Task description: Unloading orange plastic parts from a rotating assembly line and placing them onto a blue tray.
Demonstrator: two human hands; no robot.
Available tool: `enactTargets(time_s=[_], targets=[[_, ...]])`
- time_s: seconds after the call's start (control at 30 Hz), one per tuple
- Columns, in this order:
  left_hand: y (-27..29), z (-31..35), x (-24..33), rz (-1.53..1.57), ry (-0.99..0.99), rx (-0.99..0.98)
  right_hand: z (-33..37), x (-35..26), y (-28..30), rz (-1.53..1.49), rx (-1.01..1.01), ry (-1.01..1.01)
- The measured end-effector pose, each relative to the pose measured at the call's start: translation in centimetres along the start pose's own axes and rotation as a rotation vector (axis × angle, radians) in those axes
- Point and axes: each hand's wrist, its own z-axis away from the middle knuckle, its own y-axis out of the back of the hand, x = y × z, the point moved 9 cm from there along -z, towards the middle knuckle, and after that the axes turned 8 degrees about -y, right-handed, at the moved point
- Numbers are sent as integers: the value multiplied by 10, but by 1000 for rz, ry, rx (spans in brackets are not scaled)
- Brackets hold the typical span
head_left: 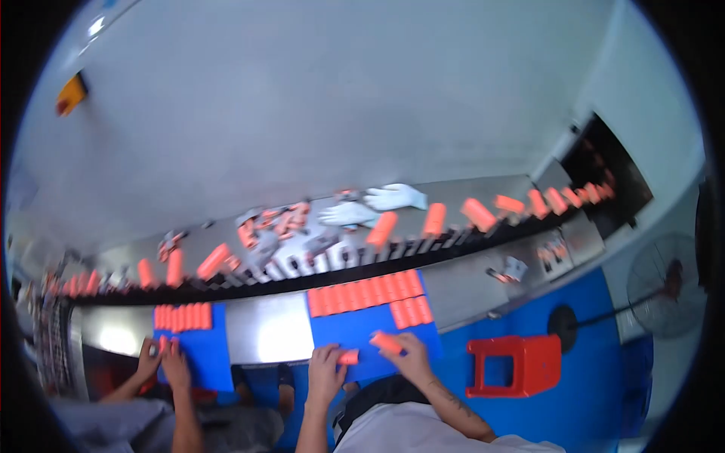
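Observation:
My left hand (325,371) is closed on a short orange cylinder (349,357), just above the near part of a blue mat (332,332). To its right, my right hand (412,359) grips another orange cylinder (387,343), tilted and held by one end. The two cylinders are apart. Along the mat's far side lies a row of similar orange cylinders (366,293), side by side. A shorter row of them (410,311) sits in front of its right end. What the cylinders are exactly is too small to tell.
Beyond the mat runs a dark conveyor (287,287) carrying orange cylinders and pale pieces. White gloves (396,197) lie past it. At left, a co-worker's hands (175,368) work over another blue mat (215,347). A red stool (521,366) and a fan (664,279) stand right.

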Motion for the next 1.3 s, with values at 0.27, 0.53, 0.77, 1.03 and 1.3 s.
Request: enactTargets(time_s=[0.27, 0.53, 0.77, 1.03, 1.3], targets=[[-100, -86, 52, -161, -183, 24, -7, 39, 28, 253, 145, 76], [-151, -78, 70, 143, 6, 2, -12, 65, 70, 354, 71, 275], [-173, -104, 106, 101, 2, -39, -36, 66, 116, 512, 236, 350], [-177, -113, 171, 274, 94, 127, -76, 103, 298, 37, 525, 122], [-119, -328, 361, -253, -788, 86, -220, 28, 401, 412, 371, -177]])
